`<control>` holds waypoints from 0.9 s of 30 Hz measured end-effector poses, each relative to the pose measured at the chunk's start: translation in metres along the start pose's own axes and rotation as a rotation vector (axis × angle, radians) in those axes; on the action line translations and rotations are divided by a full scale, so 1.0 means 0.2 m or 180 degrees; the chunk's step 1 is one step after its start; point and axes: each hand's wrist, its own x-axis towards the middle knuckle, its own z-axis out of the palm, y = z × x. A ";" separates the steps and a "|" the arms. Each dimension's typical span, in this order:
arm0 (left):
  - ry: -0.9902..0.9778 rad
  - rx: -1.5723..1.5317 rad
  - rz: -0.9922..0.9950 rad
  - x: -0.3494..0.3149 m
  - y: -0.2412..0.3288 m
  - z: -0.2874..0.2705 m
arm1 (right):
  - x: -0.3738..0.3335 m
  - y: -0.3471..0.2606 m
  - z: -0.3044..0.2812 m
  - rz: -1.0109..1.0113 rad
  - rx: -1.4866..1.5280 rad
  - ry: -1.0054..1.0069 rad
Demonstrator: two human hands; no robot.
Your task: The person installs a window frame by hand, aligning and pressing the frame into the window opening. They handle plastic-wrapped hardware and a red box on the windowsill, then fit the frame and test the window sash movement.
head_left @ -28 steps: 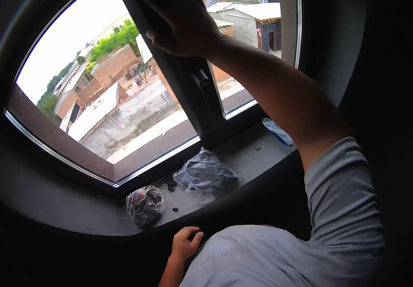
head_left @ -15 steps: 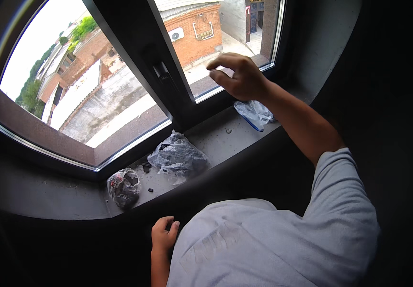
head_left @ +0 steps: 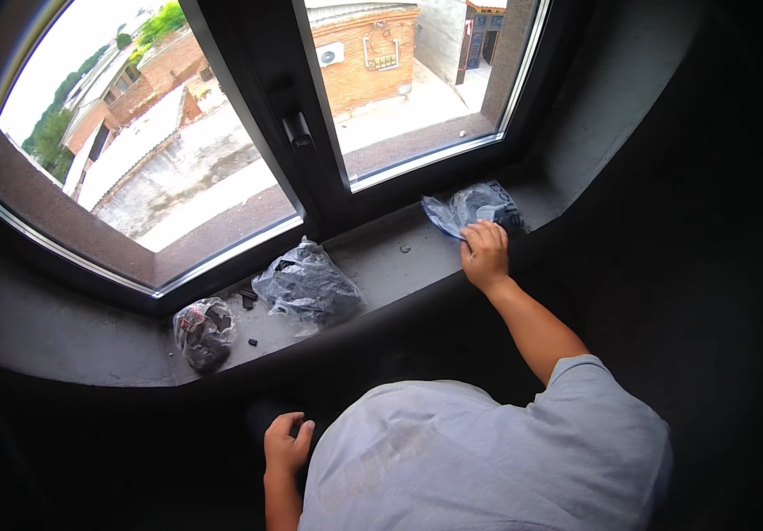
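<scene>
On the right part of the windowsill lies a clear plastic bag (head_left: pixel 465 205) with a blue strip along one edge and dark print. My right hand (head_left: pixel 487 257) reaches to its near edge, fingers bent together over the plastic; the fingertips partly cover the spot they grip. My left hand (head_left: pixel 287 447) hangs low beside my shirt, away from the sill, with the thumb apart from loosely curled fingers and nothing in it. Left of the middle sits a larger crumpled plastic bag (head_left: pixel 310 285), and farther left a small knotted bag (head_left: pixel 204 334) with dark contents.
Small black pieces (head_left: pixel 248 299) and one tiny black part (head_left: pixel 253 342) lie between the two left bags. The grey windowsill (head_left: pixel 390 276) runs below a dark window frame with a handle (head_left: pixel 296 129). A small scrap (head_left: pixel 405 249) rests mid-sill.
My right hand has come down from in front of the window pane to the clear bag on the right. My left hand stays low. The view has shifted slightly.
</scene>
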 end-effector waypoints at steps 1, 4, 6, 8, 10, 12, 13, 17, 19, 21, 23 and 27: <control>0.0007 0.0021 -0.0005 0.00 0.01 -0.01 | 0.04 0.04 0.01 0.0336 0.0274 0.0129; 0.0055 0.0032 0.0043 -0.01 0.02 -0.01 | 0.17 0.15 0.00 0.1474 0.1086 0.0561; 0.0071 0.0056 0.0062 -0.03 0.03 -0.01 | 0.26 0.28 -0.04 0.2123 0.1561 0.0807; 0.0086 0.0090 0.0110 -0.04 0.04 -0.01 | 0.33 0.37 -0.10 0.1988 0.2404 0.1008; 0.0103 0.0067 0.0118 -0.05 0.08 -0.02 | 0.40 0.38 -0.19 0.1882 0.2845 0.1167; 0.0120 0.0099 0.0131 -0.05 0.12 -0.01 | 0.46 0.32 -0.34 0.1741 0.3262 0.1211; 0.0142 0.0141 0.0125 -0.04 0.14 -0.02 | 0.50 0.26 -0.43 0.1690 0.3444 0.1058; 0.0148 -0.0116 0.0593 0.08 0.32 -0.05 | 0.50 -0.05 -0.74 0.1281 0.3955 -0.0279; 0.0339 -0.0250 0.1098 0.13 0.50 -0.06 | 0.47 -0.23 -0.80 0.0944 0.3892 -0.1109; 0.0382 -0.0158 0.1683 0.18 0.64 -0.05 | 0.38 -0.37 -0.78 0.0819 0.4116 -0.1679; 0.0463 0.0144 0.2251 0.20 0.74 -0.05 | 0.28 -0.51 -0.72 0.0834 0.4289 -0.2295; 0.0155 0.0214 0.2302 0.23 0.77 -0.04 | 0.14 -0.73 -0.63 0.0833 0.4485 -0.2904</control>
